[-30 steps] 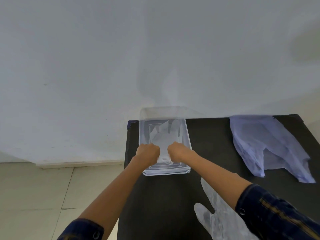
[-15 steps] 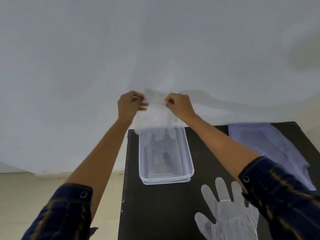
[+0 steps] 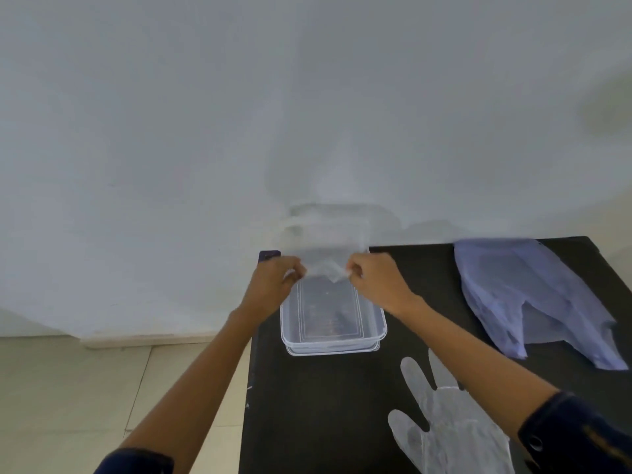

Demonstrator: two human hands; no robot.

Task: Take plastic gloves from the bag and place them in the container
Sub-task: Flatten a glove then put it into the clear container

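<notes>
A thin clear plastic glove is stretched between my two hands over the far end of the clear rectangular container. My left hand pinches its left edge and my right hand pinches its right edge. The glove stands up against the white wall and is hard to make out. The inside of the container looks bare. A second clear glove lies flat on the black table near me, partly under my right forearm. The pale blue plastic bag lies flat at the right of the table.
The black table is narrow, with its left edge just left of the container. Beyond that edge is a beige tiled floor. A white wall rises directly behind the table.
A second ago both hands held the glove low in the container. They then lifted it high against the wall and have now come down to the container's far end, still holding it.
</notes>
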